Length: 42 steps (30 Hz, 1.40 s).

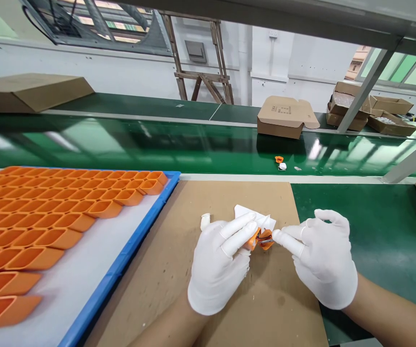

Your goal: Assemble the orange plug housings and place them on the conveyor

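Note:
Both hands wear white gloves above a brown cardboard sheet (179, 270). My left hand (220, 265) is closed on a small orange part (253, 239) at the sheet's centre. Just right of it lies a second orange piece (266, 239) with something thin and metallic across it. My right hand (321, 258) reaches this piece from the right, thumb and fingers bent together; what its fingertips pinch is too small to make out. Behind the fingers lies a folded white piece (251, 212). A small white object (205, 221) rests beyond my left hand.
On the left, a blue-edged tray (121, 262) carries rows of orange hollow pieces (61, 221). Behind runs a green belt (193, 149) with a small orange part (279, 159) and a white bit (282, 166). An open carton (283, 118) stands beyond; a metal post (369, 89) rises right.

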Each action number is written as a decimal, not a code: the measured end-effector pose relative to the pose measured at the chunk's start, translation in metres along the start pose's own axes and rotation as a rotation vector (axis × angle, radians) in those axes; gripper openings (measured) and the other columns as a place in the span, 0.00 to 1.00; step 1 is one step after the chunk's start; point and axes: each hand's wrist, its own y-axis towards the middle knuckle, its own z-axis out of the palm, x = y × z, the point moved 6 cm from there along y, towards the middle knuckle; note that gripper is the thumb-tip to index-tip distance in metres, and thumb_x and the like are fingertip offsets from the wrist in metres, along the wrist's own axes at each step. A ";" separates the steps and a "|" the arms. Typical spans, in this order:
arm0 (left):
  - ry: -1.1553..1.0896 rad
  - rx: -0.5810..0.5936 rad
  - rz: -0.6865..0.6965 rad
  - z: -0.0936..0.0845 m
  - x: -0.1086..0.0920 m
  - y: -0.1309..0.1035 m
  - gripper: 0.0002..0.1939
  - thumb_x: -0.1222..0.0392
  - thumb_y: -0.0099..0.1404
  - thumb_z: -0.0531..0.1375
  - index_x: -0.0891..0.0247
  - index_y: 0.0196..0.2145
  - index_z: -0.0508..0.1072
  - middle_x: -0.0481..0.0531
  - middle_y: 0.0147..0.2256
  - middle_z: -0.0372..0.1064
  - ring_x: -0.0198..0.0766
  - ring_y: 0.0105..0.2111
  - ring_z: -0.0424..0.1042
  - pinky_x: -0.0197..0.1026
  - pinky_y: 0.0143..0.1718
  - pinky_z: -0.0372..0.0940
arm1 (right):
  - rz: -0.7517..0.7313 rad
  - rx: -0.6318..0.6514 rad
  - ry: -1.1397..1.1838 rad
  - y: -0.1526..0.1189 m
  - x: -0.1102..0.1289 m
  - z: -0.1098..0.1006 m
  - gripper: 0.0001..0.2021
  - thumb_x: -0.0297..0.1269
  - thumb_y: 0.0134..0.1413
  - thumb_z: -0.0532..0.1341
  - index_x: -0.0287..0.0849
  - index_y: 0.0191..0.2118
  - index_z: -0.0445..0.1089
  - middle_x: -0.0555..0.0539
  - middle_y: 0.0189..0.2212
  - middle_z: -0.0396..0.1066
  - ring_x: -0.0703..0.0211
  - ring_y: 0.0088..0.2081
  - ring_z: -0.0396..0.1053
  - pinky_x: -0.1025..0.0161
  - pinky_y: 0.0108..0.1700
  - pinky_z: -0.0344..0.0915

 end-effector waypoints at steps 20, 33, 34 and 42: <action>-0.007 0.001 -0.024 -0.002 -0.002 0.003 0.23 0.74 0.60 0.58 0.50 0.48 0.70 0.48 0.42 0.79 0.41 0.33 0.78 0.50 0.46 0.67 | 0.048 0.007 0.195 -0.004 -0.005 0.005 0.17 0.20 0.44 0.57 0.55 0.27 0.72 0.61 0.17 0.67 0.64 0.22 0.53 0.55 0.50 0.50; -0.085 0.022 -0.052 0.002 0.000 -0.002 0.24 0.76 0.60 0.59 0.50 0.49 0.70 0.47 0.42 0.78 0.40 0.36 0.78 0.53 0.49 0.67 | -0.024 0.137 0.107 0.003 -0.002 0.006 0.18 0.21 0.36 0.55 0.54 0.29 0.71 0.61 0.16 0.65 0.64 0.22 0.47 0.57 0.44 0.50; -0.091 0.024 -0.061 0.002 0.001 -0.003 0.24 0.76 0.60 0.59 0.50 0.48 0.70 0.48 0.42 0.78 0.41 0.37 0.78 0.53 0.49 0.68 | -0.027 0.120 0.113 0.003 -0.002 0.005 0.18 0.20 0.36 0.55 0.54 0.29 0.71 0.61 0.16 0.65 0.64 0.22 0.47 0.57 0.44 0.50; -0.195 0.061 -0.104 0.006 0.003 -0.006 0.26 0.77 0.59 0.57 0.49 0.49 0.69 0.47 0.43 0.78 0.41 0.42 0.77 0.51 0.47 0.68 | -0.082 0.052 0.148 0.001 -0.002 0.005 0.18 0.19 0.34 0.54 0.52 0.28 0.70 0.61 0.14 0.61 0.64 0.21 0.44 0.58 0.39 0.47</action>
